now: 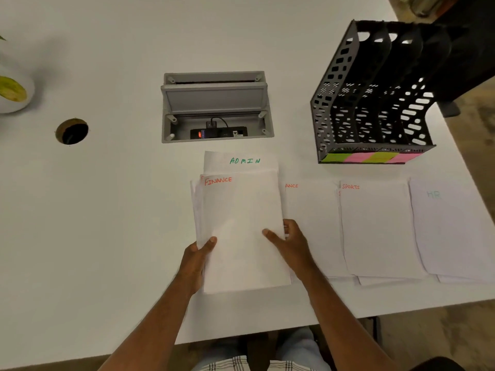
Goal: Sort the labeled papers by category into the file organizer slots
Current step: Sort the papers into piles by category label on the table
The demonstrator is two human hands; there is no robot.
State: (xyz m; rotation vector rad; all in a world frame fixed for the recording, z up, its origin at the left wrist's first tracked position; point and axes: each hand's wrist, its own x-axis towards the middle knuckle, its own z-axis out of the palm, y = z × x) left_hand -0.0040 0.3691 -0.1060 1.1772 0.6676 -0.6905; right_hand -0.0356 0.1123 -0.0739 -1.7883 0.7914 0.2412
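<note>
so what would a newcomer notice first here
Probably the paper stack topped FINANCE at centre, gripped by the left hand and right hand. Next, the black file organizer at far right, with SPORTS and HR piles below it.

— What words are showing on the papers?
— The top sheet (242,231) of the held stack is reading "FINANCE" in red; the sheet behind (241,162) is showing "ADMIN" in green.
— And to the right?
— One pile (308,223) is showing only "ANCE", the next (375,228) is reading "SPORTS", and the last (450,228) is faintly showing "HR".
</note>
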